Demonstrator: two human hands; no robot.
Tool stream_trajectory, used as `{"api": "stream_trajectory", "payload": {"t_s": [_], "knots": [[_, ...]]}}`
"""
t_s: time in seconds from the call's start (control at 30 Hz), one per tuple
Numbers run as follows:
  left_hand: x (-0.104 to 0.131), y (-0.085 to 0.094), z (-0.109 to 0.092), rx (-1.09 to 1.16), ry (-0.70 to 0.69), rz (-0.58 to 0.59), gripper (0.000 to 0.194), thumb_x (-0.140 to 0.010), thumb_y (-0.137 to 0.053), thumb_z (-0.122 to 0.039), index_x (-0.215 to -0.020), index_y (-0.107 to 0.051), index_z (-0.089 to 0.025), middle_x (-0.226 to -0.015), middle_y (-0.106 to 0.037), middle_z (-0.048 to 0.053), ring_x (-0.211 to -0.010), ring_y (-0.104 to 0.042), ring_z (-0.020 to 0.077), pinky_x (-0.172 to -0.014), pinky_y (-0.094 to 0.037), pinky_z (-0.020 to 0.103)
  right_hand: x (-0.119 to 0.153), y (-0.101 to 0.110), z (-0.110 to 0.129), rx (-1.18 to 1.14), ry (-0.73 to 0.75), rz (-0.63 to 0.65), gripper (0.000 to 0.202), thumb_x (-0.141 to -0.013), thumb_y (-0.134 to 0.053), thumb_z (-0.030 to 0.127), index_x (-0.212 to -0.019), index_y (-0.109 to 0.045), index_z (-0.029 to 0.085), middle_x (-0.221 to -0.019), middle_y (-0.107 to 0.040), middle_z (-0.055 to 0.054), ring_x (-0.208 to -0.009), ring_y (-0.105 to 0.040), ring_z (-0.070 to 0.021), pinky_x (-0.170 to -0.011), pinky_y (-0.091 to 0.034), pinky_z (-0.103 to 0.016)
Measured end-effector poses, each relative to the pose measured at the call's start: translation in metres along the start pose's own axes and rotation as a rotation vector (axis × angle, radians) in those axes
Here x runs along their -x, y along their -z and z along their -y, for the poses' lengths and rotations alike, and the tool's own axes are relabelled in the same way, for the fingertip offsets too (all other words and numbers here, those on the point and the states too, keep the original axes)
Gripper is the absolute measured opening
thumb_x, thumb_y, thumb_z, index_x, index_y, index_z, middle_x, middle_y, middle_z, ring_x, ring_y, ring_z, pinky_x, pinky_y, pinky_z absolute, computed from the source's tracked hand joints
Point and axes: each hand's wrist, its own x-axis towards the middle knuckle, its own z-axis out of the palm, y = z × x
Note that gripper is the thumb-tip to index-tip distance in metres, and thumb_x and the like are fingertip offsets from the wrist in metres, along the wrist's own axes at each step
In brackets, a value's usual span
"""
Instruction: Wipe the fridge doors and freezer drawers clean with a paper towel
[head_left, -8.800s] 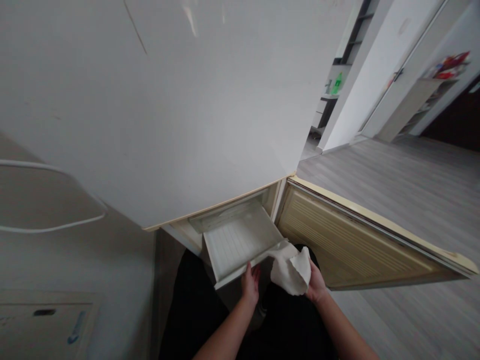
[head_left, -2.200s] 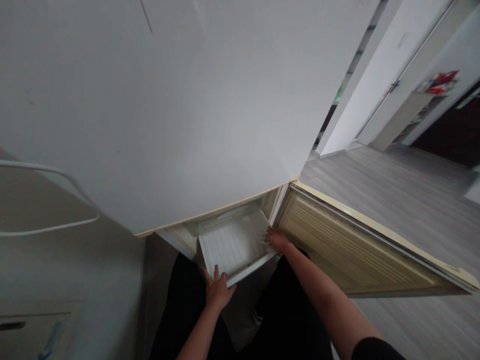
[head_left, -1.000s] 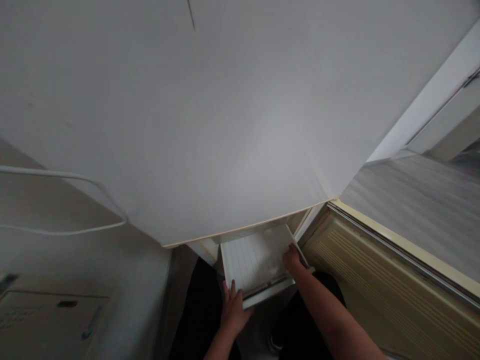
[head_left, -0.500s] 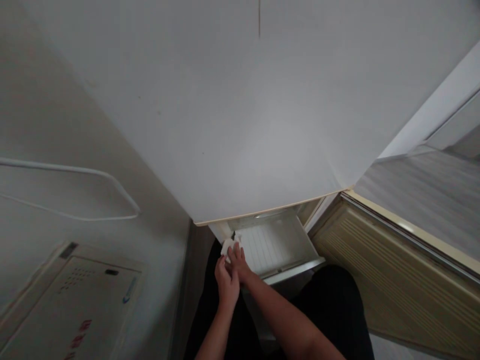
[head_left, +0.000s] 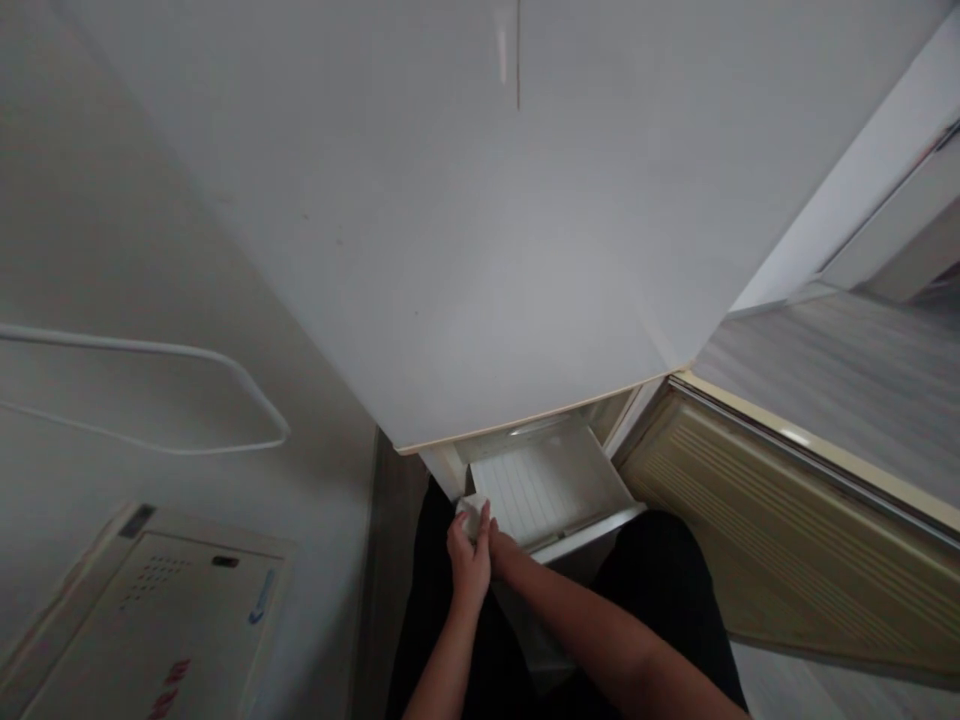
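A white, crumpled wad [head_left: 472, 512], which looks like a tissue or cloth, is at the front left corner of a pulled-out drawer. My left hand [head_left: 470, 560] has its fingers curled around it. Pressed close beside the left is my right hand [head_left: 504, 552], its fingers mostly hidden behind the left hand. The pale drawer [head_left: 544, 485] has a ribbed bottom and sits low in the cabinet of a refrigerator, between my knees.
The refrigerator's yellowed door [head_left: 780, 540] stands open at the right. Its white top [head_left: 525, 250] fills the upper view. On the left wall are a metal box [head_left: 150, 620] and a white cable [head_left: 150, 346]. Grey wood-look floor [head_left: 795, 370] lies beyond the door.
Both hands have shifted slightly right with the white wad. The right hand has drawn back from on top of it to beside the left hand. The view has turned a little.
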Motion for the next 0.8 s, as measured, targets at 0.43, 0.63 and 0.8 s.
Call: {"api": "stream_trajectory", "payload": {"t_s": [0.43, 0.63, 0.8], "knots": [[0.031, -0.027, -0.03, -0.445, -0.175, 0.737, 0.048, -0.099, -0.049, -0.044, -0.133, -0.058, -0.011, -0.147, -0.055, 0.02, -0.152, -0.037, 0.0339, -0.125, -0.03, 0.05, 0.07, 0.057, -0.185, 0.319, -0.178, -0.499, 0.055, -0.097, -0.037, 0.006, -0.147, -0.059, 0.003, -0.156, -0.05, -0.025, -0.151, -0.042, -0.0357, -0.126, -0.031, -0.05], [0.037, -0.025, -0.051, -0.688, -0.232, 1.038, 0.041, -0.1, -0.052, -0.032, -0.135, -0.06, -0.012, -0.135, -0.067, 0.018, -0.13, -0.06, 0.0305, -0.112, -0.043, 0.04, 0.085, 0.096, -0.252, 0.328, -0.398, -0.69, 0.063, -0.097, -0.035, 0.011, -0.159, -0.043, 0.004, -0.163, -0.04, -0.025, -0.15, -0.041, -0.0364, -0.119, -0.04, -0.047], [0.038, -0.027, -0.052, -0.714, -0.225, 1.039, 0.039, -0.1, -0.051, -0.029, -0.135, -0.061, -0.013, -0.13, -0.071, 0.017, -0.124, -0.065, 0.0301, -0.107, -0.046, 0.039, 0.076, 0.071, -0.244, 0.341, -0.453, -0.624, 0.061, -0.099, -0.044, 0.021, -0.157, -0.044, 0.0, -0.162, -0.041, -0.028, -0.152, -0.037, -0.0419, -0.124, -0.031, -0.053]]}}
